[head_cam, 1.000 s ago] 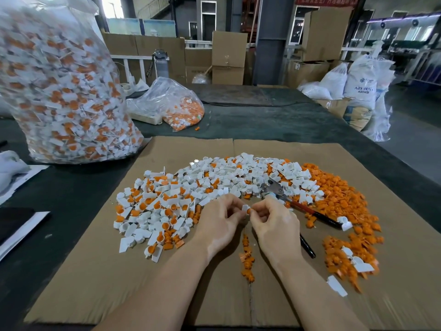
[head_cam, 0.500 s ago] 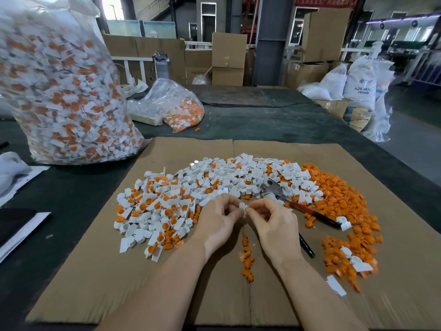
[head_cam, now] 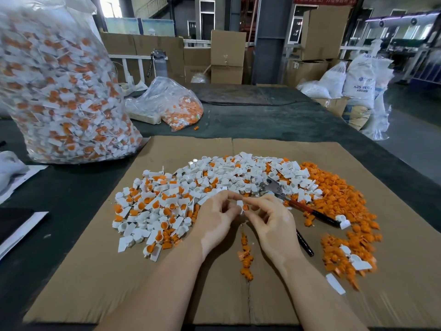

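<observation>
Parts pile (head_cam: pixel 214 185) on cardboard sheet (head_cam: pixel 310 154); big bag (head_cam: pixel 62 91) behind-left.

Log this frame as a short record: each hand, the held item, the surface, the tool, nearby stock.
left hand: pinches the white piece
right hand: pinches the same piece from the other side
surface: cardboard sheet on a dark table
mixed pile: white and orange parts, beyond the hands
orange pile: to the right
pliers: lying across the piles, untouched
large bag: far left, full of parts
</observation>
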`<control>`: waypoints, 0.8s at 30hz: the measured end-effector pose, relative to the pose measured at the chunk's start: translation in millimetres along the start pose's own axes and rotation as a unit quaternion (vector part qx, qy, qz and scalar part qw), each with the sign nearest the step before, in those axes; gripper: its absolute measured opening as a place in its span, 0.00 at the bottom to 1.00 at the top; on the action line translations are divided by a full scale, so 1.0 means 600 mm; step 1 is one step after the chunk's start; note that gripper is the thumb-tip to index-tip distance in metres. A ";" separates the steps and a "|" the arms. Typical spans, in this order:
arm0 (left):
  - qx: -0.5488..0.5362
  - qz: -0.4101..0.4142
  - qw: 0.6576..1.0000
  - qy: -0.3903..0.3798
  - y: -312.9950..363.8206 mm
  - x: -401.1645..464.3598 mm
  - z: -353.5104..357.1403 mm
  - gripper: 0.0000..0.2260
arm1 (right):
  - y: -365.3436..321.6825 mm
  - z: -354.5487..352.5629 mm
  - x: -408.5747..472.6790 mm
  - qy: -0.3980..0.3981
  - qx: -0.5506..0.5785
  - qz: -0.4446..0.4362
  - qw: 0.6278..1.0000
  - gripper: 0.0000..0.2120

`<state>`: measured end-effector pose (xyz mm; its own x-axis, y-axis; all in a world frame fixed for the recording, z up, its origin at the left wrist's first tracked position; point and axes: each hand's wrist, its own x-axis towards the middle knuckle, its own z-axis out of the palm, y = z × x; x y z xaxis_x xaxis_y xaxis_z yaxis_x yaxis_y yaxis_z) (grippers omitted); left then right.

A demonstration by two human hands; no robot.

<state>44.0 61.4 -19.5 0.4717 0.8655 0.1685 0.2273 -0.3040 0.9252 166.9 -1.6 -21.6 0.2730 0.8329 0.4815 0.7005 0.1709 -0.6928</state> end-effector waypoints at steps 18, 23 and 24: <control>-0.003 -0.020 1.000 0.018 0.001 0.008 0.009 0.03 | -0.001 -0.013 -0.001 0.054 -0.159 0.017 0.986 0.15; -0.015 -0.029 0.999 0.040 -0.003 0.014 0.011 0.03 | 0.008 -0.053 0.013 -0.004 -0.401 0.224 0.888 0.24; -0.022 -0.033 0.998 0.041 -0.004 0.015 0.011 0.02 | 0.011 -0.059 0.016 -0.036 -0.419 0.251 0.872 0.26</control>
<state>53.3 67.0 -22.4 0.3848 0.9136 0.1317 0.2175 -0.2284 0.9490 197.3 -11.0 -2.6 0.6629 0.7281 0.1746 0.7487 -0.6442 -0.1563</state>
